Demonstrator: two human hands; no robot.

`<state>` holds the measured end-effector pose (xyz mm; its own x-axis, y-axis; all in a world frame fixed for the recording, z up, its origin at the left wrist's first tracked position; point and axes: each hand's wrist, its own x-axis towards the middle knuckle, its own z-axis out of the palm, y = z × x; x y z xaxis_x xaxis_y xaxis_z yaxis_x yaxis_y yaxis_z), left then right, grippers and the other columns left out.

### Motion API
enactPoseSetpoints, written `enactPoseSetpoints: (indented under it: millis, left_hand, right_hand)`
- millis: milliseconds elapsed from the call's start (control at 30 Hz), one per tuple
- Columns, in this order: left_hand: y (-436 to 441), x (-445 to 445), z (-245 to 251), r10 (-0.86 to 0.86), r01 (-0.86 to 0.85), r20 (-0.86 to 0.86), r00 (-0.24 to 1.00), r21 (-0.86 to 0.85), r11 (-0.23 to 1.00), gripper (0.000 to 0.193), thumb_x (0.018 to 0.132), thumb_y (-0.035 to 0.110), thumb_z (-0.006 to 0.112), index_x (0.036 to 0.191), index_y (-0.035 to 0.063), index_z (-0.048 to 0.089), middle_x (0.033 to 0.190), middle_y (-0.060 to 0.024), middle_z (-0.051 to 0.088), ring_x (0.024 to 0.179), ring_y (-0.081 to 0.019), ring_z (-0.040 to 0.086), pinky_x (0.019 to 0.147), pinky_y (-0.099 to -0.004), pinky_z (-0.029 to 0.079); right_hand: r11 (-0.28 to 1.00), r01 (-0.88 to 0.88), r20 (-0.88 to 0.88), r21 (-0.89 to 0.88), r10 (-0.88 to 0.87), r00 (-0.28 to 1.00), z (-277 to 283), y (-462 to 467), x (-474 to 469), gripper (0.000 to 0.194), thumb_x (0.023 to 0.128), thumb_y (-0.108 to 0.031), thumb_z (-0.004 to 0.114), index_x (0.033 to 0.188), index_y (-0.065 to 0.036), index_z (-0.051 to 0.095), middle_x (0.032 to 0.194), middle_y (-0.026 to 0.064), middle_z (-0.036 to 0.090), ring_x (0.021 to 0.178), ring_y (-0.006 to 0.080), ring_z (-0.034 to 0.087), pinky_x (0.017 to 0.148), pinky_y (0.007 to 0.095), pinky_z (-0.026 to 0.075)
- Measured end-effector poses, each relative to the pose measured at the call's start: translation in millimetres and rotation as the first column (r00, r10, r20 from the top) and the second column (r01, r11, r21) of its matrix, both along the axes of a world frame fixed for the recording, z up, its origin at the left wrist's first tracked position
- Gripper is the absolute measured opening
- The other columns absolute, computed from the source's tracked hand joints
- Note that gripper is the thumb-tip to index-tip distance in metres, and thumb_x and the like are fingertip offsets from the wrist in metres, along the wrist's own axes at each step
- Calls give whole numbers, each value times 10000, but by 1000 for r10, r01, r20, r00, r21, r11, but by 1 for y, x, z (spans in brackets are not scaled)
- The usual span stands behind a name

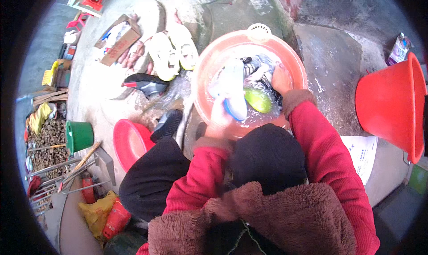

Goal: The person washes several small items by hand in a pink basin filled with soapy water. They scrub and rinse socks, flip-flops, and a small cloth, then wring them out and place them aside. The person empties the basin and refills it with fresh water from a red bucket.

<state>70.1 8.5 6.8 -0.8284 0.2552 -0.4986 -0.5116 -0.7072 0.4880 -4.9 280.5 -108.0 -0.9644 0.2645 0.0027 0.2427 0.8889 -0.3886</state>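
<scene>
A round orange plastic basin (196,74) with water in it stands between my knees. My left hand (221,114) grips the near end of a long white piece with a blue edge (235,77), a shoe or an insole; glare hides which. Over the right side of the basin, my right hand (281,78) reaches down among wet grey and striped cloth (257,67). Its fingertips are partly hidden there, so whether it grips anything is unclear. A bright green, rounded piece (258,100) lies in the water between my hands, next to something dark.
Pale sneakers (164,56), a grey-black shoe (147,83) and a cardboard box (122,47) are on the wet concrete at upper left. A pink-red basin (128,143) stands left of my leg. At right are a large red bucket (384,103) and a printed sheet (362,156). A hose (185,124) runs beside the basin.
</scene>
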Motion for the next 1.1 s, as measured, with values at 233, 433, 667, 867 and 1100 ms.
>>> enactPoseSetpoints:
  millis: [233,433,667,867,1100]
  left_hand:
    - [-9,6,14,-128,121,-32,991,-171,978,504,779,-54,669,1272,8,581,1126,-107,678,1027,-256,673,925,-390,562]
    - [5,9,19,-150,134,-37,988,-272,953,540,764,-86,653,1288,-1,554,1131,-103,663,1018,-260,664,926,-398,556]
    - [-1,5,-12,-68,94,113,991,-244,965,490,803,-99,658,1269,22,563,1178,-109,651,1103,-302,642,975,-488,541]
    - [14,19,-4,3,15,106,994,-173,985,560,813,-149,659,1316,64,538,1225,-100,637,1144,-298,631,1001,-522,533]
    - [13,19,11,-1,12,37,999,-277,961,597,811,-141,694,1341,69,514,1244,-104,635,1154,-289,635,1000,-497,540]
  right_hand:
    - [891,96,471,-444,141,871,-33,5,19,489,796,-311,747,1103,65,693,966,225,732,843,362,714,746,466,559]
    - [108,579,581,-808,309,753,25,23,33,327,931,-341,651,1033,-33,696,860,98,737,711,207,694,627,379,565]
    - [218,504,541,-836,178,822,74,5,49,190,891,-195,710,912,-6,706,785,87,719,646,206,704,571,343,584]
    - [311,444,466,-840,-6,885,64,-25,72,832,695,29,704,1452,7,358,1256,207,552,1007,252,641,701,387,546]
    - [-312,139,155,-940,-27,988,77,-26,79,649,845,-25,751,1410,-1,432,1249,132,627,1093,195,650,920,326,528]
